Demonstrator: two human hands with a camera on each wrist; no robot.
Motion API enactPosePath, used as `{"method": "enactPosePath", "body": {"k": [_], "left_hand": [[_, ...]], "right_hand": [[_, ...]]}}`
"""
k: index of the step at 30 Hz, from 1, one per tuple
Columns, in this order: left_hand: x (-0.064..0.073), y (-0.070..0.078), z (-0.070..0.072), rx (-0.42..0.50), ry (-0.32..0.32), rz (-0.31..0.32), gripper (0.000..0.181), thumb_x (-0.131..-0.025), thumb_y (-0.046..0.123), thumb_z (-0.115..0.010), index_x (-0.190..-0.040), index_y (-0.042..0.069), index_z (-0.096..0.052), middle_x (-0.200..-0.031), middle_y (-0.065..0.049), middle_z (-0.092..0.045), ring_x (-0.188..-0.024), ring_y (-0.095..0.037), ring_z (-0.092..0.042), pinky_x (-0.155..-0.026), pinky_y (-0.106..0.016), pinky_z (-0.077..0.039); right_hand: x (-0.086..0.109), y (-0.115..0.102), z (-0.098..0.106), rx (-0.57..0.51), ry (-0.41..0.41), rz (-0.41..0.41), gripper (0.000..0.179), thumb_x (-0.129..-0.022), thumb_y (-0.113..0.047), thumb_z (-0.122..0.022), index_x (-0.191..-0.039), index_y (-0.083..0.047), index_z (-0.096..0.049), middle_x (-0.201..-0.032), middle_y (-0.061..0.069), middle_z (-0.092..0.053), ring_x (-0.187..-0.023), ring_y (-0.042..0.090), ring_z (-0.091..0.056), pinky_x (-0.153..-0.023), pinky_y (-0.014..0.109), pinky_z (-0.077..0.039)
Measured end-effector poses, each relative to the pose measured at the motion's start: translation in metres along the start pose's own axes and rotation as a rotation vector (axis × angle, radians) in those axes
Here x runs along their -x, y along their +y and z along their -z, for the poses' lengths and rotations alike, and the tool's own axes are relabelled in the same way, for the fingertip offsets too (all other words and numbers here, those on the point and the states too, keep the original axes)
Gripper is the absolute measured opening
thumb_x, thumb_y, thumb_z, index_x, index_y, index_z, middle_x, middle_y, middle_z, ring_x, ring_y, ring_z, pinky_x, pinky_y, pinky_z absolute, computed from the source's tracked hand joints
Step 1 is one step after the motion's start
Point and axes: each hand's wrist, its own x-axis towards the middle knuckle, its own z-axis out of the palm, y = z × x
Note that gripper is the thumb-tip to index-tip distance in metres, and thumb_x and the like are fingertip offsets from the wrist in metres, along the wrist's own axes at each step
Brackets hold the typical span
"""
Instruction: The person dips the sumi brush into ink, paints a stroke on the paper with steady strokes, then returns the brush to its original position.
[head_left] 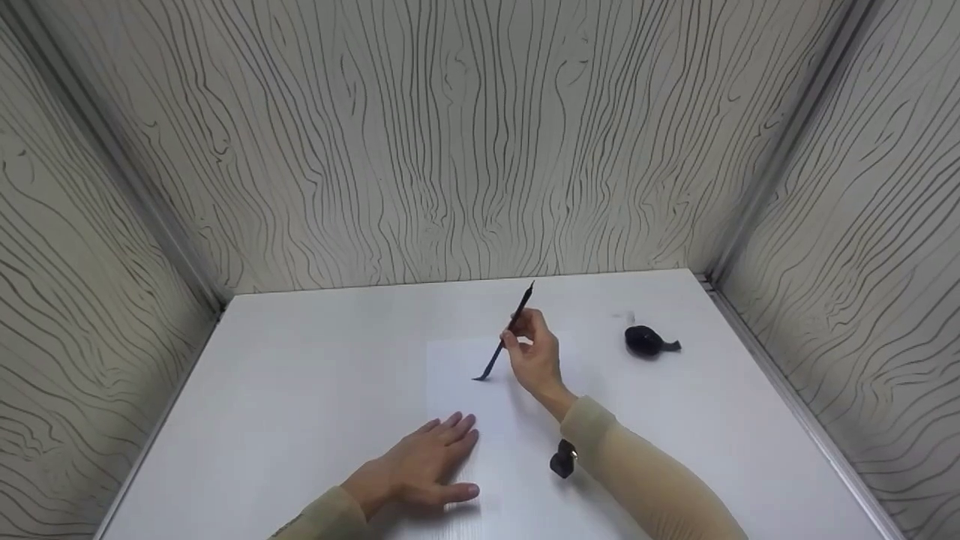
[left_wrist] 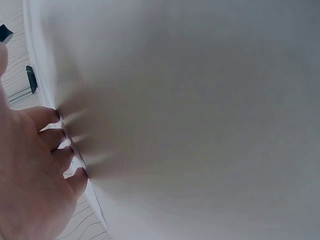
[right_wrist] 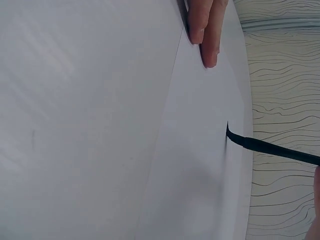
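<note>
A thin black brush (head_left: 496, 352) is pinched in the fingers of my right hand (head_left: 536, 356), its handle slanting up and to the right. Its dark bristle tip is bent sideways at the surface of a white sheet of paper (head_left: 450, 375). Seen from the right wrist, the brush (right_wrist: 280, 149) curves at its tip over the sheet, which bears no visible mark there. My left hand (head_left: 431, 461) rests palm down at the paper's left part, fingers straight and thumb spread. The left wrist view shows those fingertips against the white surface.
On the white table (head_left: 300, 375), a rounded black object (head_left: 643, 341) with a short stub lies to the right, beside a small whitish piece (head_left: 630, 317). Another small black object (head_left: 562, 459) shows next to my right sleeve. Wood-grain patterned walls (head_left: 450, 150) enclose the table.
</note>
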Motion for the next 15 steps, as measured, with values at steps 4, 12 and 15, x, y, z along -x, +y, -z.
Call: {"method": "enactPosePath", "body": {"k": [4,12,15], "left_hand": [[0.0008,0.0001,0.0005,0.004,-0.003,-0.001,0.104,-0.099,0.091,-0.036,-0.181,0.027,-0.026,-0.191,0.005,-0.017,-0.18,-0.026,-0.017,-0.144,-0.057,-0.024],[-0.0013,0.0002,0.0011,0.001,-0.002,-0.011,0.103,-0.1,0.089,-0.038,-0.18,0.024,-0.028,-0.191,0.002,-0.019,-0.179,-0.028,-0.019,-0.143,-0.059,-0.026],[-0.001,0.0,0.0013,0.004,-0.003,-0.008,0.103,-0.101,0.089,-0.039,-0.18,0.024,-0.029,-0.191,0.002,-0.019,-0.179,-0.028,-0.019,-0.143,-0.06,-0.026]], "right_hand": [[0.0003,0.0011,0.0011,0.001,0.003,-0.003,0.027,-0.106,0.005,-0.072,-0.129,-0.006,-0.062,-0.111,0.017,-0.073,-0.105,0.031,-0.08,-0.09,0.034,-0.071],[0.0015,0.0055,0.0039,0.019,0.021,-0.004,0.028,-0.107,0.005,-0.07,-0.131,-0.006,-0.061,-0.112,0.013,-0.074,-0.108,0.039,-0.08,-0.09,0.029,-0.07],[0.0015,0.0062,0.0056,0.025,0.025,-0.007,0.029,-0.106,0.006,-0.07,-0.131,-0.006,-0.061,-0.112,0.012,-0.073,-0.108,0.04,-0.079,-0.089,0.028,-0.07]]}}
